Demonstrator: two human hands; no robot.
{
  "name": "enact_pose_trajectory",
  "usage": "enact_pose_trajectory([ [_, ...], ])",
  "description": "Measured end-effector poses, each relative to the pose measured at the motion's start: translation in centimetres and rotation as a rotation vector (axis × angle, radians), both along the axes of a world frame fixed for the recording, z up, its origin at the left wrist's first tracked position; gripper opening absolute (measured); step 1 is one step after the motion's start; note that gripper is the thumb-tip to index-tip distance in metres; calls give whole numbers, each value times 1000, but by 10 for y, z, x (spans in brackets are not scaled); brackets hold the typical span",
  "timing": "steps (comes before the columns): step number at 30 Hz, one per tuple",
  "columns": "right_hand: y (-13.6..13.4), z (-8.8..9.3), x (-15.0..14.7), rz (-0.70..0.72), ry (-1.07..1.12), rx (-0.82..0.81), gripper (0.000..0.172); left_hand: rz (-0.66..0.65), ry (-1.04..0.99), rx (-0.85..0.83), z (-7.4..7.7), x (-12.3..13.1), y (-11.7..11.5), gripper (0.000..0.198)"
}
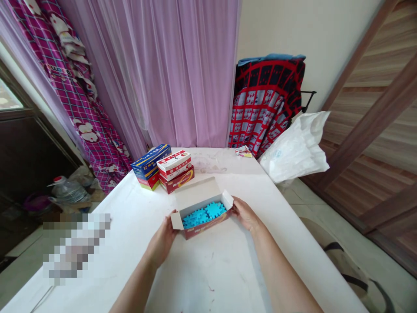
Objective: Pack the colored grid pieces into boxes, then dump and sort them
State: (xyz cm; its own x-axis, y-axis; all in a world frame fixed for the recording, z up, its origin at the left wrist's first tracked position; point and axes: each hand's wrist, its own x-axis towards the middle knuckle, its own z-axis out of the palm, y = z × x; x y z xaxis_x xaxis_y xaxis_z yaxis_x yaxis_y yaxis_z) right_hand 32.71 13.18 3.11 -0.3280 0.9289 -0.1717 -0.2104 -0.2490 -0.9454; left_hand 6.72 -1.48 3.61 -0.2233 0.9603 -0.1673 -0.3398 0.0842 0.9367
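A person is gripping an open cardboard box (203,226) by its two short ends on a smooth white surface (202,269), with the left hand (161,241) at one end and the right hand (245,214) at the other. The fingers (235,209) are curled around the thin card flaps, grasping the carton and not touching its contents. The box is resting near the middle of the surface, its glossy red side facing the person and its pale inner lid (197,193) standing open, tilted back. Knobbly blue plastic pieces (203,215) with toothed edges are lying flat inside, filling the tray.

Just behind the lid, a printed red carton (177,179) is lying under a white-and-red carton (173,164), beside a blue-and-yellow carton (150,163). A small printed card (243,151) is lying at the far edge, near a crumpled white plastic bag (295,148). A red-and-navy checked cloth (265,104) is hanging against a sheer lilac curtain (176,65), while a magenta plaid curtain (71,100) is falling to the left. A pixelated patch (76,248) is hiding part of the view at the left.
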Motion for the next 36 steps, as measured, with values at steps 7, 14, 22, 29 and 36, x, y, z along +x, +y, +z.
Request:
enact_pose_trajectory([
  [7,-6,-7,-1,127,-96,9,51,111,34,21,4,35,4,56],
  [14,-10,11,2,197,-153,213,32,156,126,-184,9,15,26,59],
  [22,-8,10,-8,96,-45,241,57,78,82,-38,16,11,56,64],
  [29,-16,5,-19,-74,80,238,32,63,-39,72,5,9,66,44],
  [36,-21,4,-21,-51,191,236,55,106,-30,104,1,11,69,32],
])
